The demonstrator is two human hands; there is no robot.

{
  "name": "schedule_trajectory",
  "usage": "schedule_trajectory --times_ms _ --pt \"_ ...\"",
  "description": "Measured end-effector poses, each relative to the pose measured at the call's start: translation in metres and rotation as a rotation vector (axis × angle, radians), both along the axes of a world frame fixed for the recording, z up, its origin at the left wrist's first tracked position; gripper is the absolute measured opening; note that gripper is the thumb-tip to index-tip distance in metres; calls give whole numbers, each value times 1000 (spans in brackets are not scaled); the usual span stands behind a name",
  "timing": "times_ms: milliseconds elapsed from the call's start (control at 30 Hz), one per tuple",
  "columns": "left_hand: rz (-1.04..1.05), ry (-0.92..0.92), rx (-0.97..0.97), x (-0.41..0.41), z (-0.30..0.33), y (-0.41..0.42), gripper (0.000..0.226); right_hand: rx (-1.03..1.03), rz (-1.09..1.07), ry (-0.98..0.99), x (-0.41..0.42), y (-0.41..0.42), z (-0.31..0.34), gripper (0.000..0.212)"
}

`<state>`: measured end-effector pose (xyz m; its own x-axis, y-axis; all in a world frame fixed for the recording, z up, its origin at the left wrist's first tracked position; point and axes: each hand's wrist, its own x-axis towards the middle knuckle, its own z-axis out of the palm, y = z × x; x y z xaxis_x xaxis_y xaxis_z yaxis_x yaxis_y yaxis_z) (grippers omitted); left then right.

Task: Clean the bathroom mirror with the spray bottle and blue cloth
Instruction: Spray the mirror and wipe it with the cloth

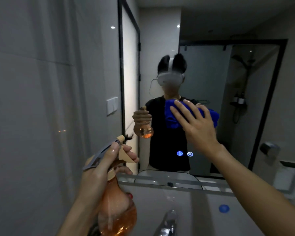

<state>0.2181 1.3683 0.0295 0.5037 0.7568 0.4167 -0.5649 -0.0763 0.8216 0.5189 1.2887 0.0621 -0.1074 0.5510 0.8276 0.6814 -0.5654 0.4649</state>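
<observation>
Pressing the blue cloth (170, 114) flat under my right hand (192, 121), left hand (100, 166) clenching spray bottle (117, 201); squeezing its trigger could mist the wall.

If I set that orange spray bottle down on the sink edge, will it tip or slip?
The spray bottle probably stands fine: its belly is wide and round and seems to hold liquid, so weight sits low. It looks wet and shiny, so the left hand may find it slippery.

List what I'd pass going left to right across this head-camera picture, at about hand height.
Wall switch plate → left hand holding the spray bottle → right hand pressing the blue cloth on the mirror.
</observation>
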Motion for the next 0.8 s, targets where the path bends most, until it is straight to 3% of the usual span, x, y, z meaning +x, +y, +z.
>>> schedule_trajectory --times_ms 100,300,600,700,800 --pt "-45 18 12 21 -1 -27 39 24 -40 38 28 -42 1 65" --pt "-76 44 88 66 -15 -81 40 163 -195 273 75 -138 -5 74" --pt "-222 158 6 153 -70 -158 32 219 -324 597 129 -238 -80 88" --pt "-264 243 -5 179 -94 -180 30 282 -269 723 139 -257 -103 83" --pt "-255 353 -15 203 -117 -199 36 409 -61 893 147 -271 -121 70"
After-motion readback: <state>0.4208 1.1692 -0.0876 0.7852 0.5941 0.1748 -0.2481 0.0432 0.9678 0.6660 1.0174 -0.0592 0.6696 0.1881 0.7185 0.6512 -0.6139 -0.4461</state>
